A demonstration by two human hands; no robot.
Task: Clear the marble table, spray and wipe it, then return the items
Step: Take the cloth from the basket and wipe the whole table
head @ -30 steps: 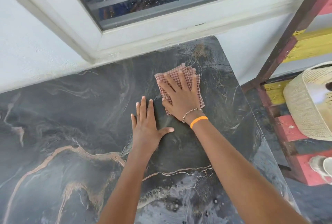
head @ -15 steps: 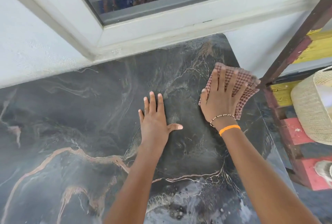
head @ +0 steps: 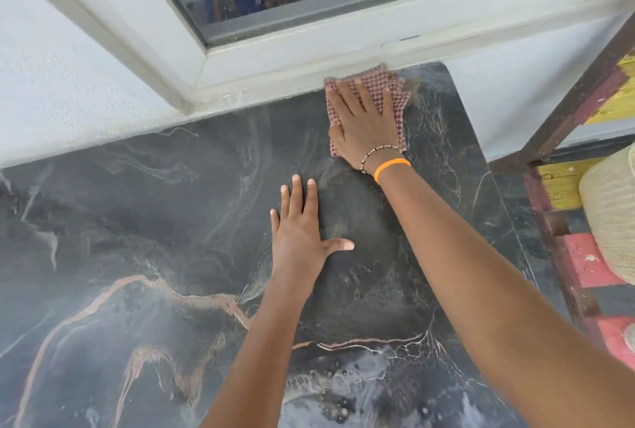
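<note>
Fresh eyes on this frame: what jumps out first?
The right hand, fingers spread flat, presses a red checked cloth onto the far right corner of the dark marble table, right against the wall under the window. The left hand lies flat on the marble nearer the person, apart from the cloth. An orange wristband and a bead bracelet stand out on the right wrist.

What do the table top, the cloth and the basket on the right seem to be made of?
Table top: glossy dark marble or a marble-look slab, with orange and white veins.
Cloth: soft woven fabric, matte, red-and-white check.
Basket: probably woven straw or cord, beige, with ribbed rows.
</note>
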